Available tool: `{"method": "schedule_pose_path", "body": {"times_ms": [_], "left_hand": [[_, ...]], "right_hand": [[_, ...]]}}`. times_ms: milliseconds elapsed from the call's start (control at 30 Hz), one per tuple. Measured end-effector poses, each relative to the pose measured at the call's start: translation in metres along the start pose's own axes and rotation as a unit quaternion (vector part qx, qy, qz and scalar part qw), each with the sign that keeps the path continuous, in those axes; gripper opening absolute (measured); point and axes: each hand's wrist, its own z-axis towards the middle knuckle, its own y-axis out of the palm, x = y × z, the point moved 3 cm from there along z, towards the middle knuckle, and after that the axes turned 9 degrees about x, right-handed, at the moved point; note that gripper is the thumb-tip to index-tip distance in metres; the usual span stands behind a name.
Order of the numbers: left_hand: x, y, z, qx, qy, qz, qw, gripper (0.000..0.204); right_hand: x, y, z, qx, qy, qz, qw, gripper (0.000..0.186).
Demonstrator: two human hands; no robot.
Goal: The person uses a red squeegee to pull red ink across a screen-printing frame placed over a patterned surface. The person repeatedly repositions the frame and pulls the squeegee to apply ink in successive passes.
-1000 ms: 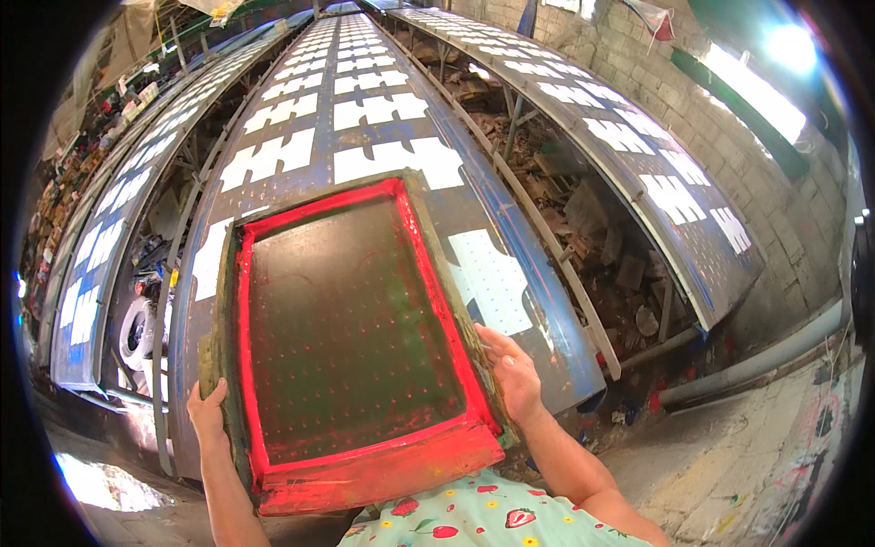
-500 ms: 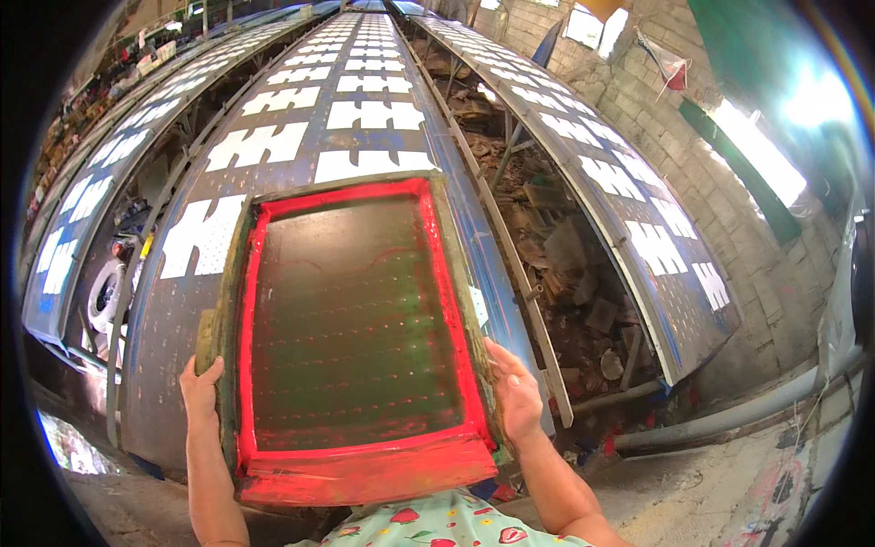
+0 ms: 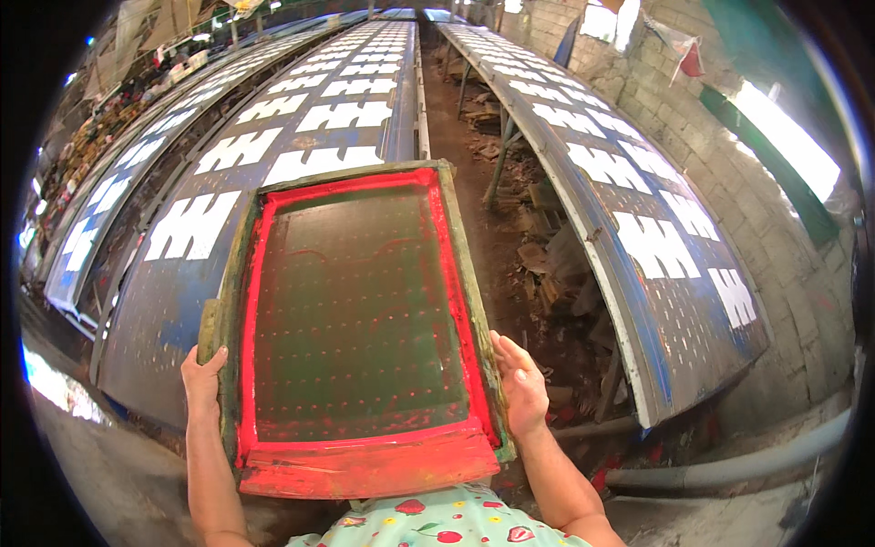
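Observation:
A screen-printing frame [image 3: 355,314] is held up before my body, tilted, hiding part of the middle table. Its dark green mesh shows rows of small dots. Bright red tape or ink borders the mesh, and a wide red-smeared strip runs along the near end. My left hand [image 3: 204,376] grips the frame's left side, thumb on the near face, beside a small wooden block on the edge. On the opposite side my right hand [image 3: 523,387] clasps the rim, its fingers partly hidden behind the wood.
Long tables with white cut pieces in rows run into the distance: a middle table [image 3: 205,296], a right table [image 3: 597,237] and a left one [image 3: 82,251]. Debris [image 3: 547,264] lies in the gap right of the frame. A pipe [image 3: 729,469] and block wall [image 3: 729,182] bound the right.
My view has shifted, so the gap between the middle and right tables appears wider. The frame stays in both hands, nearly unchanged in the picture.

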Motion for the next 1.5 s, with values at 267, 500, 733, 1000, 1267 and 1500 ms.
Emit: {"method": "schedule_pose_path", "body": {"times_ms": [267, 500, 733, 1000, 1267, 1500], "left_hand": [[0.029, 0.019, -0.130, 0.069, -0.016, 0.024, 0.997, 0.038], [0.000, -0.045, -0.169, 0.190, -0.034, 0.004, 0.981, 0.033], [-0.066, -0.069, -0.199, 0.319, -0.108, -0.017, 0.942, 0.033], [-0.073, -0.101, -0.241, 0.455, -0.138, -0.042, 0.879, 0.046], [-0.086, -0.049, -0.269, 0.567, -0.108, -0.088, 0.812, 0.039], [-0.066, 0.058, -0.254, 0.629, -0.079, -0.071, 0.770, 0.034]], "right_hand": [[-0.048, -0.094, 0.025, -0.021, 0.083, 0.041, 0.995, 0.085], [-0.001, -0.047, 0.087, -0.114, 0.178, 0.024, 0.977, 0.088], [0.051, 0.043, 0.167, -0.269, 0.206, -0.025, 0.940, 0.083], [0.111, 0.138, 0.209, -0.391, 0.280, -0.031, 0.876, 0.082], [0.190, 0.215, 0.285, -0.505, 0.315, -0.075, 0.800, 0.074], [0.230, 0.233, 0.356, -0.516, 0.316, -0.078, 0.792, 0.064]]}}
